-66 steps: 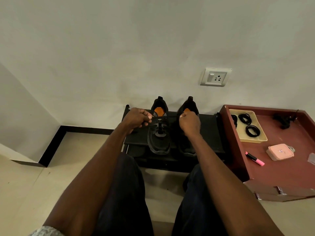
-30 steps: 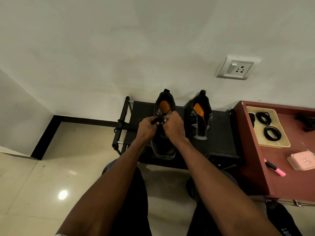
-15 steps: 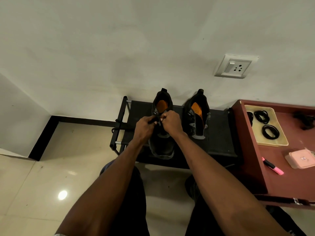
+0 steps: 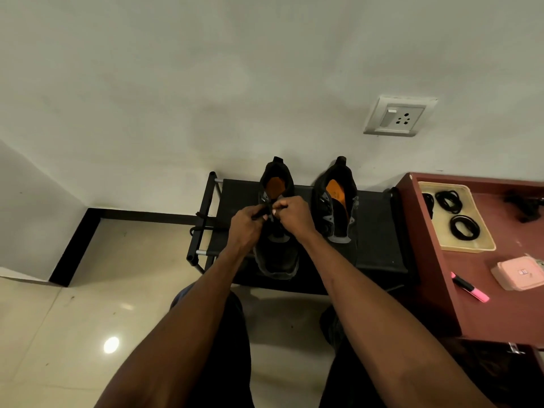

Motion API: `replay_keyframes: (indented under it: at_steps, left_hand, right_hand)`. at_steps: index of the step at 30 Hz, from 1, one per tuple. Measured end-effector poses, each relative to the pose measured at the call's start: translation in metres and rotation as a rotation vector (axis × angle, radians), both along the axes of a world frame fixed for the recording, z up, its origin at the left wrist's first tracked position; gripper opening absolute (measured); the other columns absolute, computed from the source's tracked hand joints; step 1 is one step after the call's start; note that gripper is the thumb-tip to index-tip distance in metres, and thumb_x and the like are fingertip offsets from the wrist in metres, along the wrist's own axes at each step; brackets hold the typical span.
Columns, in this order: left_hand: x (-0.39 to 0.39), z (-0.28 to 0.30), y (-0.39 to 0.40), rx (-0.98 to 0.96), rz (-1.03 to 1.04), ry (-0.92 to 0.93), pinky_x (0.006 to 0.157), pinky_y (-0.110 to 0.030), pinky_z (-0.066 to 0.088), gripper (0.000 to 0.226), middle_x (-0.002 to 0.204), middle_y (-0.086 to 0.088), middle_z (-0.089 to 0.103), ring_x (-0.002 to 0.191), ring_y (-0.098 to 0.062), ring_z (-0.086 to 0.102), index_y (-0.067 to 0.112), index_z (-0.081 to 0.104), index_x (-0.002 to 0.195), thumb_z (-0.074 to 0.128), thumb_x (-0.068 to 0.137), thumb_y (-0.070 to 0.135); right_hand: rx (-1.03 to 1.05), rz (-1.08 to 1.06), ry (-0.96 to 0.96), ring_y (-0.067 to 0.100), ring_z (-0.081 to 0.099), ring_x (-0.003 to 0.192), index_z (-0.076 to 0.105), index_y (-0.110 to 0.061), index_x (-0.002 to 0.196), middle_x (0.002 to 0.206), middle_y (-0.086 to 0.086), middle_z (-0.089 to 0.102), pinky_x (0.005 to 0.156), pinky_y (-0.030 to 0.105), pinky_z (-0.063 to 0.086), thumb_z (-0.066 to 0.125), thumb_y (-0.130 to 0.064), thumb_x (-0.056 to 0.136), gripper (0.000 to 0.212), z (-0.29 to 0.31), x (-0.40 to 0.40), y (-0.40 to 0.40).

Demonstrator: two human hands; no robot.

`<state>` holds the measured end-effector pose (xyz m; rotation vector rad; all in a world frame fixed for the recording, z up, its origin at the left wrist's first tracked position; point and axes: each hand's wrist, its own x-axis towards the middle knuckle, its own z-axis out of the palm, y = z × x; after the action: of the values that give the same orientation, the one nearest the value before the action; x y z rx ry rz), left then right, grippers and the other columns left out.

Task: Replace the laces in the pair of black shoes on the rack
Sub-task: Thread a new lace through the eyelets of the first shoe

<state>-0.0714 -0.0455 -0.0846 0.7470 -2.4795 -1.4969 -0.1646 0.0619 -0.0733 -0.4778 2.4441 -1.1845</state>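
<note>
On the black rack [image 4: 379, 228], both the left hand [image 4: 245, 226] and right hand [image 4: 294, 214] pinch the lace [image 4: 260, 214] above the left shoe [image 4: 276, 254], where a slipped pinch would likely pull the end back out of its eyelet.

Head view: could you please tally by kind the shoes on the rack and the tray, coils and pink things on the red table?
black shoes: 2
beige tray: 1
black lace coils: 3
pink marker: 1
pink case: 1
Total: 8
</note>
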Motion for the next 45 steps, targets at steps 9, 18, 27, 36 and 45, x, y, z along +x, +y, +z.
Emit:
replay_keyframes:
  at_steps: [9, 18, 27, 36, 45]
  left_hand:
    - [0.002, 0.006, 0.005, 0.105, 0.062, 0.033, 0.067, -0.003, 0.048, 0.034, 0.112, 0.003, 0.068, 0.088, 0.001, 0.064, 0.011, 0.064, 0.130, 0.062, 0.096, 0.009]
    - [0.003, 0.004, 0.006, 0.060, 0.117, 0.046, 0.070, -0.007, 0.051, 0.018, 0.103, -0.001, 0.074, 0.082, 0.001, 0.066, 0.010, 0.073, 0.111, 0.065, 0.096, 0.015]
    - [-0.003, 0.012, 0.010, 0.037, 0.126, 0.037, 0.067, -0.008, 0.050, 0.014, 0.093, 0.004, 0.071, 0.083, -0.002, 0.066, 0.013, 0.074, 0.104, 0.066, 0.096, 0.020]
    - [-0.008, 0.039, 0.003, 0.142, 0.277, 0.096, 0.071, -0.035, 0.057, 0.007, 0.088, -0.006, 0.068, 0.081, -0.023, 0.066, 0.012, 0.056, 0.098, 0.051, 0.102, 0.014]
    - [-0.024, 0.235, -0.024, 0.240, 0.336, 1.003, 0.074, -0.040, 0.058, 0.011, 0.084, -0.014, 0.068, 0.078, -0.029, 0.068, 0.007, 0.053, 0.093, 0.047, 0.101, 0.002]
  right_hand:
    - [-0.123, -0.202, -0.130, 0.017, 0.069, 0.095, 0.070, -0.017, 0.119, 0.103, 0.005, 0.074, 0.086, 0.034, 0.058, 0.066, -0.001, 0.086, 0.038, -0.009, -0.003, -0.005]
    - [0.014, -0.015, 0.217, 0.019, 0.054, 0.090, 0.072, -0.011, 0.105, 0.111, 0.012, 0.055, 0.079, 0.022, 0.042, 0.072, -0.003, 0.085, 0.022, -0.007, -0.004, -0.001]
    - [0.132, 0.205, 0.131, 0.018, 0.061, 0.072, 0.076, -0.010, 0.083, 0.083, 0.008, 0.068, 0.067, 0.025, 0.042, 0.065, -0.008, 0.090, 0.013, 0.002, -0.022, 0.003]
    - [0.140, 0.135, 0.182, 0.039, 0.053, 0.119, 0.070, -0.013, 0.124, 0.143, 0.016, 0.043, 0.097, 0.038, 0.046, 0.049, -0.012, 0.102, 0.031, 0.008, -0.020, 0.018]
    - [0.146, 0.132, 0.121, 0.045, 0.061, 0.085, 0.068, 0.005, 0.098, 0.090, 0.027, 0.066, 0.079, 0.052, 0.052, 0.044, -0.005, 0.097, 0.026, 0.010, -0.028, 0.025]
